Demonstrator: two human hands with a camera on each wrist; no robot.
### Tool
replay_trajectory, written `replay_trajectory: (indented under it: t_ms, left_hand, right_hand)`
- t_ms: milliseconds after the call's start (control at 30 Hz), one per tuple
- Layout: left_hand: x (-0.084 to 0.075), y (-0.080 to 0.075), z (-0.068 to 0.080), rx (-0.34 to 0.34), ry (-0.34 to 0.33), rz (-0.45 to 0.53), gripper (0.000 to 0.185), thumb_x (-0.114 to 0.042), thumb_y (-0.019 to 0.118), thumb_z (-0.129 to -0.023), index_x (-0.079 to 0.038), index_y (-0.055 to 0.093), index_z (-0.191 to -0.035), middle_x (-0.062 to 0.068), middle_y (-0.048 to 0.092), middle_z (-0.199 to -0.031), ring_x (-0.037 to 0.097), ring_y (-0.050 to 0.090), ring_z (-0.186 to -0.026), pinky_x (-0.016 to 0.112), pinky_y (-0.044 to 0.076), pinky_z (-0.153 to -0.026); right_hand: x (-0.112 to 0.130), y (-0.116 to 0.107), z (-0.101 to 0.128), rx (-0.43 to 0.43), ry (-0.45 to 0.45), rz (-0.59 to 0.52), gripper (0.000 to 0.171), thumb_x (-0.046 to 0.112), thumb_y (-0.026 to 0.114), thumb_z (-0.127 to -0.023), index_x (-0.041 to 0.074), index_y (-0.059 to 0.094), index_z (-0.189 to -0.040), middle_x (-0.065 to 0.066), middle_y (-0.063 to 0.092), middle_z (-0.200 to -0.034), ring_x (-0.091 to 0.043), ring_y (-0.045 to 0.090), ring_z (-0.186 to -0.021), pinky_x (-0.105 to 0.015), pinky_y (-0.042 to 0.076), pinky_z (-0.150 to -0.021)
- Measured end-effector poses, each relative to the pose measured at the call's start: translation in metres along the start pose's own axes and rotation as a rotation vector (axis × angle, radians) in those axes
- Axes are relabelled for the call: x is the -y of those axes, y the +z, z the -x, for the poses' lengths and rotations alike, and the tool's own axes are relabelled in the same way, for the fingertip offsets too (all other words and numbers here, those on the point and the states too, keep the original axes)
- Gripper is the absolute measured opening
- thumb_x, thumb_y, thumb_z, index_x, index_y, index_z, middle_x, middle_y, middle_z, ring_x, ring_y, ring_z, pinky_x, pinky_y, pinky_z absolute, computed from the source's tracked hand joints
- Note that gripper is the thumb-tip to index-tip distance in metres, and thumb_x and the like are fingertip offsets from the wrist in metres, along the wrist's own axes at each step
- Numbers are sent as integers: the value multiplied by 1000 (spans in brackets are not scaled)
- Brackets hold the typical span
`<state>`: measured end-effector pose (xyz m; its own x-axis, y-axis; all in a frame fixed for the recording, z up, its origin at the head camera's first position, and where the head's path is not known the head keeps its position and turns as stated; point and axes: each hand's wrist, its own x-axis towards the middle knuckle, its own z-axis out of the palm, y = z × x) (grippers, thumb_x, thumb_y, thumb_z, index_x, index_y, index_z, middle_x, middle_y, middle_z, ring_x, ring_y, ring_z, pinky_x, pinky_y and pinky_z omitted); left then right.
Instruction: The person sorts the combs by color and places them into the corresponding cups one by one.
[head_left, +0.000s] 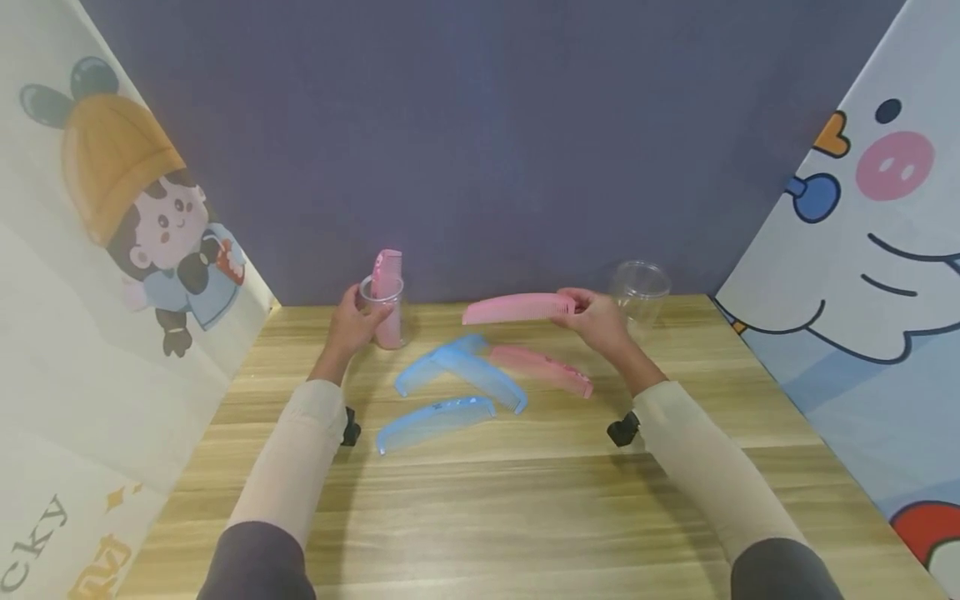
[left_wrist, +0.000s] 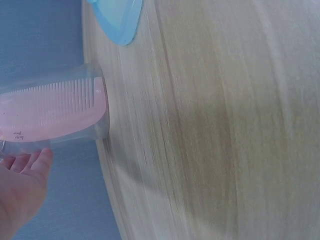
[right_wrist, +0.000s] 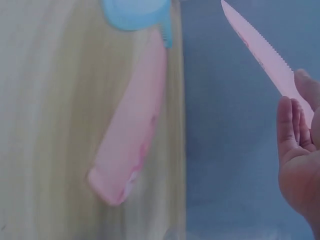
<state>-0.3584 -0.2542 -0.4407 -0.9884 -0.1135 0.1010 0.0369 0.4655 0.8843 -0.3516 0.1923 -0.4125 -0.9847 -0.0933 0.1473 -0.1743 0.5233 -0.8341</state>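
Note:
At the back left of the table, my left hand [head_left: 358, 323] grips a clear plastic cup [head_left: 404, 321] by its side. A pink comb [left_wrist: 60, 107] stands inside that cup, its top rising above the rim. My right hand [head_left: 600, 321] pinches one end of another pink comb [head_left: 517, 308], holding it raised above the table and pointing left. Below it lies a third pink comb [right_wrist: 130, 125], flat on the wood. Three blue combs lie to its left: a crossing pair, with the upper comb [head_left: 483, 379] over the rear comb [head_left: 420, 371], and a nearer comb [head_left: 435, 421].
A second clear cup [head_left: 641, 287] stands at the back right, behind my right hand. The wooden table [head_left: 525, 517] ends at a dark back panel [head_left: 480, 150]. Cartoon-printed side panels flank it on the left [head_left: 60, 333] and right [head_left: 847, 283].

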Motion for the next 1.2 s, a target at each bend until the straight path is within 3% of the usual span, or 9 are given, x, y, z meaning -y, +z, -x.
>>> replay_trajectory:
  t_ms: [233,400,900,1200]
  left_hand:
    - [-1,-1,0,2,0,-8,94,-46,71,-93,-5,20,-161,23,36,-162,41,39,-148,56,39,-120]
    - [-1,-1,0,8,-20,3,94,-45,72,-93,-6,20,-161,22,36,-162,40,39,-148,56,39,-120]
    - [-6,-4,1,-1,7,4,90,-41,72,-94,-4,23,-160,23,39,-160,41,41,-146,56,41,-119]
    - [-2,-1,0,6,2,12,89,-41,71,-95,-5,23,-160,23,39,-160,41,42,-146,54,43,-118]
  right_hand:
    - [29,12,-23,32,-14,-176,60,25,87,-82,6,65,-136,-15,73,-118,-12,67,-93,-20,60,-77]
    - [52,25,-39,64,-31,-224,57,21,87,-82,10,66,-134,-13,73,-116,-11,66,-90,-21,58,-71]
    - [108,61,-78,94,-125,-210,53,17,85,-82,11,68,-132,-9,73,-102,-9,62,-81,-16,52,-64]
    - [128,78,-85,86,-209,-37,54,20,83,-84,13,67,-135,-8,72,-97,-13,55,-75,-21,45,-60]
